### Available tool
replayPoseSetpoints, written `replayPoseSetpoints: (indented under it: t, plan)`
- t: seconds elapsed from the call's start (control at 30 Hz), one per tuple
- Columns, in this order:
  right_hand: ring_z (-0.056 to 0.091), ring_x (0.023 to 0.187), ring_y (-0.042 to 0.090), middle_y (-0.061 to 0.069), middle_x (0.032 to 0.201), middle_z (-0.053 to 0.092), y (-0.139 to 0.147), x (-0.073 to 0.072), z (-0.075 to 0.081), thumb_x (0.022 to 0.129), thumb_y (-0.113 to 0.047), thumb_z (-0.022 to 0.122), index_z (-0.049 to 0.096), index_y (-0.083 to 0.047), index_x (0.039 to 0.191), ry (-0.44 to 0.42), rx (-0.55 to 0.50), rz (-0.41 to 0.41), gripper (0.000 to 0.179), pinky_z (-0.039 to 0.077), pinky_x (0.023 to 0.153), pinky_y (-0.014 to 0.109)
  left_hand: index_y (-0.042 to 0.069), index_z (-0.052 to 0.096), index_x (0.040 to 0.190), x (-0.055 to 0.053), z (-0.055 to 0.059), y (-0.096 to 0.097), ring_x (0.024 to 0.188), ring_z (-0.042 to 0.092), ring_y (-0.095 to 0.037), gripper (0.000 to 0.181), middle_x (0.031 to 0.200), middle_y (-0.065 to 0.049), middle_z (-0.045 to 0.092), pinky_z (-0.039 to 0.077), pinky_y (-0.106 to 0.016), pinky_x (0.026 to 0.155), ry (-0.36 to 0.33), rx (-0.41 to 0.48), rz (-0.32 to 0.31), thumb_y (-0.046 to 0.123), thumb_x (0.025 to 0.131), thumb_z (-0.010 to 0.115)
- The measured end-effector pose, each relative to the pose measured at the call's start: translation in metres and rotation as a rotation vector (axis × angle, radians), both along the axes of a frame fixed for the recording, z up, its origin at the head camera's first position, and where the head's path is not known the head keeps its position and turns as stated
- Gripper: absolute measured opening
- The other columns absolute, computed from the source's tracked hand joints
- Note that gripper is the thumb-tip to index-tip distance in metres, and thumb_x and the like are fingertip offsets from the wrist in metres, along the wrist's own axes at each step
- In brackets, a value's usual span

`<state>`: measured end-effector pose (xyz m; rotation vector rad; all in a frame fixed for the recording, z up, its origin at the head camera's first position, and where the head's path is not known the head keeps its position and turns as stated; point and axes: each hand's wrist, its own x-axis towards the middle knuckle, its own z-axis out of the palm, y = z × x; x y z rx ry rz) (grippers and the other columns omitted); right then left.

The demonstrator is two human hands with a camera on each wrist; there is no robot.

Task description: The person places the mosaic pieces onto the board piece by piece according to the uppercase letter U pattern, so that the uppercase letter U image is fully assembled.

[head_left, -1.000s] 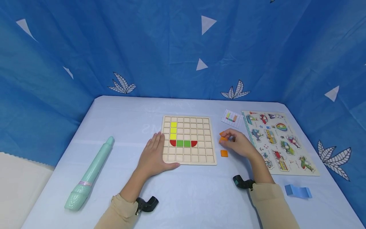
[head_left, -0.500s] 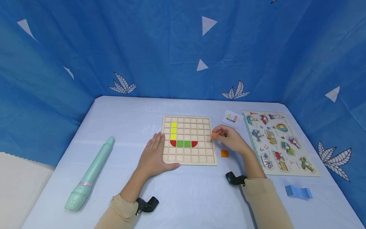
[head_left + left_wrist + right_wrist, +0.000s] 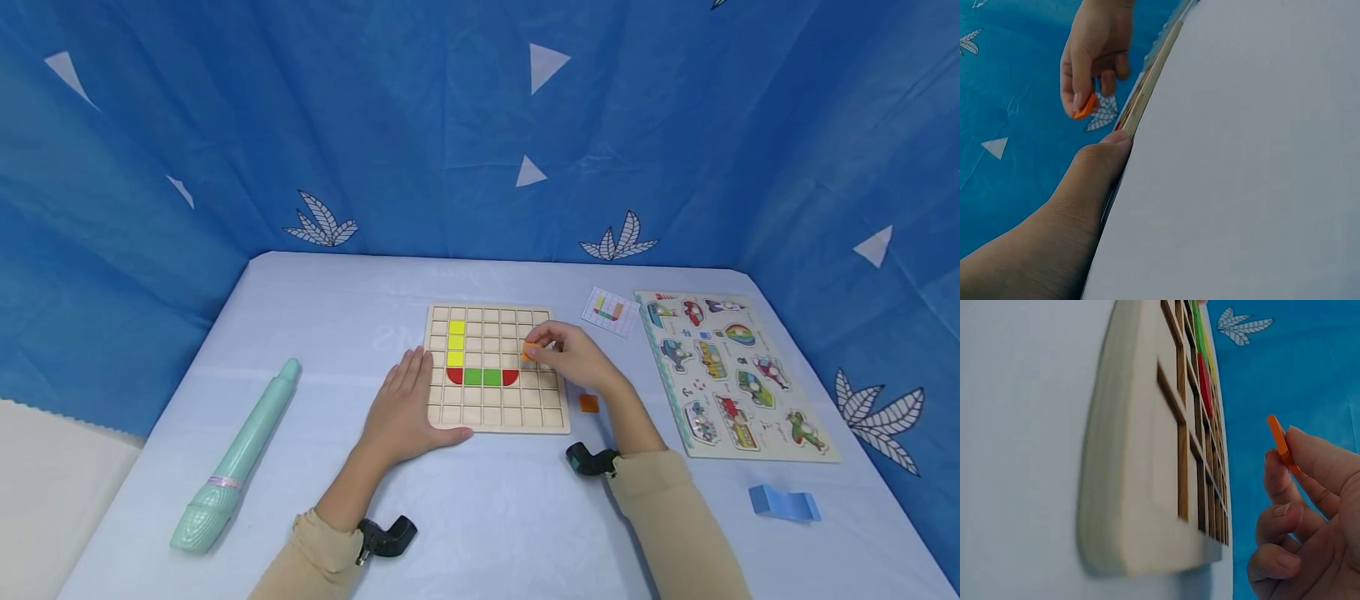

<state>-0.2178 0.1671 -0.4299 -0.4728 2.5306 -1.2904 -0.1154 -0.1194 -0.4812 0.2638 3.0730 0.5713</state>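
Note:
My right hand (image 3: 573, 354) pinches an orange square tile (image 3: 1277, 434) between thumb and fingertips. In the head view it is over the right part of the wooden grid board (image 3: 498, 412); the right wrist view shows the tile raised above the board. My left hand (image 3: 401, 412) lies with straight fingers along the board's left edge, its thumb at the front edge. Set in the grid are several yellow squares (image 3: 456, 342) in a column. Below them runs a row with two green squares (image 3: 482, 377) between two red rounded pieces (image 3: 511, 378). Another orange tile (image 3: 589, 403) lies right of the board.
A small pattern card (image 3: 610, 311) lies beyond the board's right side, next to a picture puzzle board (image 3: 738, 375). A blue curved block (image 3: 784, 503) is at the front right. On the left lies a mint-green toy microphone (image 3: 236, 458). Blue cloth hangs behind the table.
My right hand has picked up orange tile material from beside the board and moved left over the grid. One orange tile stays on the table. My left hand has not moved.

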Motion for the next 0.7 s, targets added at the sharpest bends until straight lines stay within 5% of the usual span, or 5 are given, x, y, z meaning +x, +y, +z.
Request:
replayPoseSetpoints:
  t: [0.7]
  plan:
    - [0.055, 0.08, 0.023, 0.003, 0.095, 0.064, -0.027, -0.004, -0.002, 0.096, -0.026, 0.067, 0.067, -0.016, 0.105, -0.024, 0.016, 0.046, 0.014, 0.046, 0.071, 0.033, 0.004, 0.013, 0.159, 0.001, 0.001, 0.0, 0.157, 0.005, -0.027, 0.132, 0.168, -0.012, 0.009, 0.016, -0.049, 0.126, -0.008, 0.007, 0.002, 0.089, 0.067, 0.056]
